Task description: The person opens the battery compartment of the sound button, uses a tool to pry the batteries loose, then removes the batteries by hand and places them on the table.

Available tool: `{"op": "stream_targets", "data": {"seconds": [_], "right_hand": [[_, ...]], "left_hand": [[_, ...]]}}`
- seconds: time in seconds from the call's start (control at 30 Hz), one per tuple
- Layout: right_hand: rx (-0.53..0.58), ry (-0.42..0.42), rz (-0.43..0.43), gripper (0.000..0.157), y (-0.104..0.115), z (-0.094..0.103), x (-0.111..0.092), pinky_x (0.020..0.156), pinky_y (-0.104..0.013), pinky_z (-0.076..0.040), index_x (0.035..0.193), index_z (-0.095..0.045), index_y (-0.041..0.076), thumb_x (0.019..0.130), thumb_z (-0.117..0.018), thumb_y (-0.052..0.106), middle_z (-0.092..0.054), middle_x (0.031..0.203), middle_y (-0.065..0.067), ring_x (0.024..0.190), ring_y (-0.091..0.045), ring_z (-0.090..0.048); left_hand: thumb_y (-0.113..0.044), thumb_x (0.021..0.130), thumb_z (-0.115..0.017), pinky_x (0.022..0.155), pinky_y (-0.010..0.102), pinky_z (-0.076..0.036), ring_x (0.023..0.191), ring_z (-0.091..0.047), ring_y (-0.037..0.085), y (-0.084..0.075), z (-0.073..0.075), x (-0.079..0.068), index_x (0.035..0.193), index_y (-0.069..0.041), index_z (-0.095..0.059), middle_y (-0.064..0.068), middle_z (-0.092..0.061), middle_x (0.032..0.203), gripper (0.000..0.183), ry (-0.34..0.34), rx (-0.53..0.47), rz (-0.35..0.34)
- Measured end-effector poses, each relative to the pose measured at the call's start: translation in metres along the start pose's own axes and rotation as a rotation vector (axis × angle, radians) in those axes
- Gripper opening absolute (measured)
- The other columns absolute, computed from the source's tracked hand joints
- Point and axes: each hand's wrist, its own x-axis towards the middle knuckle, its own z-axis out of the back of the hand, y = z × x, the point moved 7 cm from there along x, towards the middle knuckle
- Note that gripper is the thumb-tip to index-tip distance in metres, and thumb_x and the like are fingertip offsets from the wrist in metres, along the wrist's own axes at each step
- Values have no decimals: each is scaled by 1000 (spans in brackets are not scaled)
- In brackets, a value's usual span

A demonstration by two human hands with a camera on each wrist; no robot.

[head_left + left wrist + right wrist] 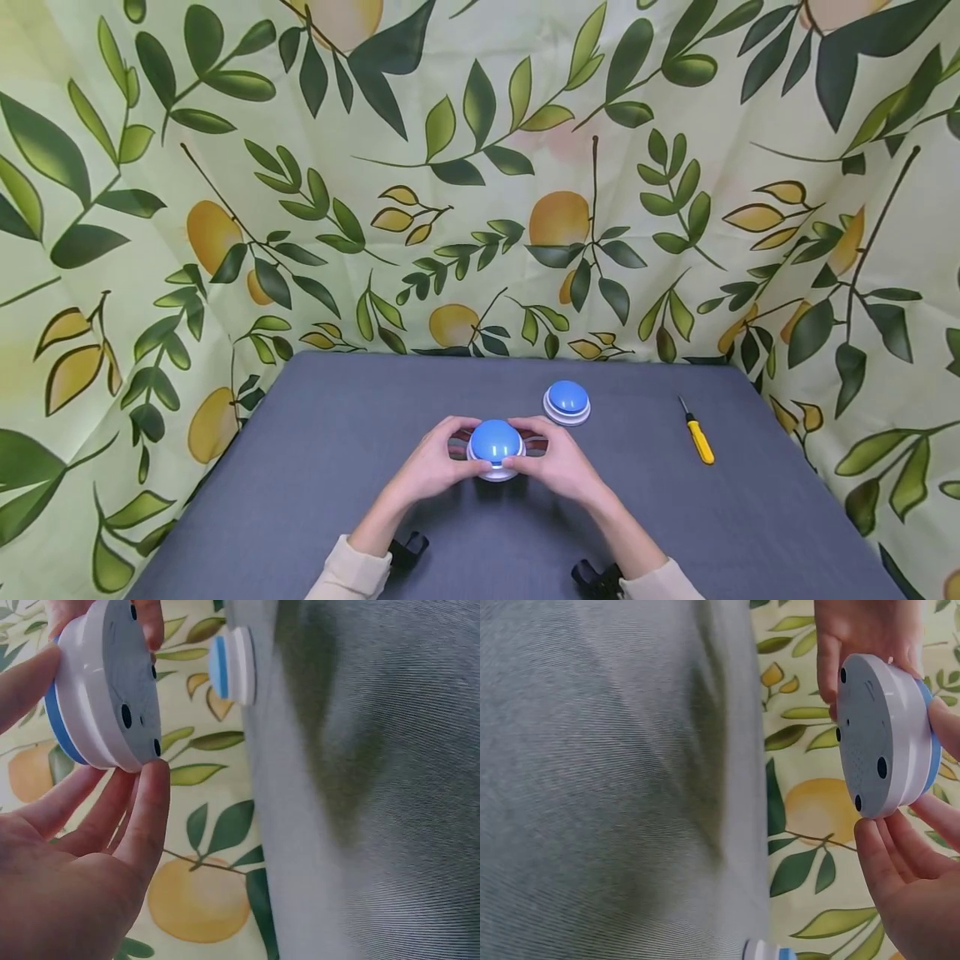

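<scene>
Both of my hands hold a round push button (495, 442) with a blue dome and a white base, lifted off the table. My left hand (435, 467) grips its left side, thumb at the near edge. On the right side, my right hand (557, 463) grips it the same way. The wrist views show the flat white underside (131, 682) with several dark round spots; fingertips of the right hand (911, 862) touch its rim. Behind and to the right, a second blue-and-white push button (567, 402) stands on the table, touched by neither hand.
A screwdriver (699, 437) with a yellow handle lies on the right part of the dark grey table (315, 467). Fabric printed with leaves and fruit (480, 250) hangs behind the table and at both sides.
</scene>
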Motion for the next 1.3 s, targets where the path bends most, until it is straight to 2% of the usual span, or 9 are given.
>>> {"op": "stream_targets", "data": {"seconds": [0.2, 0.3, 0.43, 0.5, 0.7, 0.77, 0.9, 1.07, 1.3], "right_hand": [[33, -16, 28, 54, 10, 10, -2, 99, -48, -50, 130, -65, 2, 84, -85, 23, -67, 121, -10, 109, -26, -64], [51, -17, 16, 54, 14, 15, -2, 100, -47, -50, 131, -65, 2, 85, -84, 22, -67, 122, -10, 109, -25, -65], [88, -28, -2, 53, 16, 23, -2, 101, -50, -48, 131, -64, 2, 85, -84, 19, -66, 122, -12, 108, -25, -65], [100, -29, -5, 53, 17, 26, -2, 101, -49, -48, 132, -64, 1, 86, -83, 19, -65, 123, -13, 109, -25, -65], [183, -16, -31, 54, 19, 32, -2, 94, -31, -53, 135, -61, -3, 88, -80, 16, -64, 124, -18, 107, -26, -67], [227, -13, -45, 53, 19, 33, -2, 91, -27, -53, 135, -60, -4, 89, -79, 15, -64, 124, -20, 106, -28, -68], [245, -7, -69, 48, 17, 34, -2, 90, -26, -52, 134, -61, -4, 93, -74, 15, -65, 126, -20, 110, -28, -66], [250, -6, -68, 44, 18, 38, -5, 94, -26, -50, 136, -61, -2, 98, -68, 19, -62, 131, -20, 114, -26, -62], [307, 17, -15, 47, 21, 38, -4, 96, -28, -51, 142, -55, -2, 100, -64, 15, -60, 134, -23, 114, -21, -64]], "left_hand": [[-25, 85, -84, 100, 49, -49, 112, -59, 27, -11, 3, 3, 133, -5, -61, 8, -59, 123, 57, -15, -47, -52], [-23, 85, -85, 100, 46, -50, 112, -58, 27, -18, 5, 5, 134, -8, -61, 6, -60, 123, 57, -14, -70, -105], [-21, 82, -86, 101, 40, -50, 113, -58, 25, -28, 5, 7, 136, -12, -61, 3, -59, 127, 60, 19, -69, -182], [-20, 81, -87, 103, 41, -48, 114, -58, 23, -31, 5, 8, 137, -13, -61, 3, -58, 130, 62, 33, -68, -220], [-17, 82, -86, 106, 38, -46, 121, -56, 21, -37, 10, 11, 139, -14, -61, 3, -57, 135, 62, 63, -102, -289], [-15, 83, -86, 106, 35, -45, 123, -55, 21, -38, 11, 13, 139, -14, -62, 4, -57, 135, 61, 71, -119, -298], [-12, 85, -83, 106, 34, -45, 122, -55, 22, -39, 11, 17, 138, -12, -63, 5, -58, 133, 57, 78, -157, -302], [-13, 88, -80, 106, 33, -45, 120, -57, 23, -38, 7, 25, 138, -12, -62, 5, -59, 131, 53, 77, -213, -271], [-15, 94, -74, 97, 29, -51, 113, -62, 27, -33, 11, 32, 137, -4, -60, 13, -63, 128, 47, 23, -249, -199]]}}
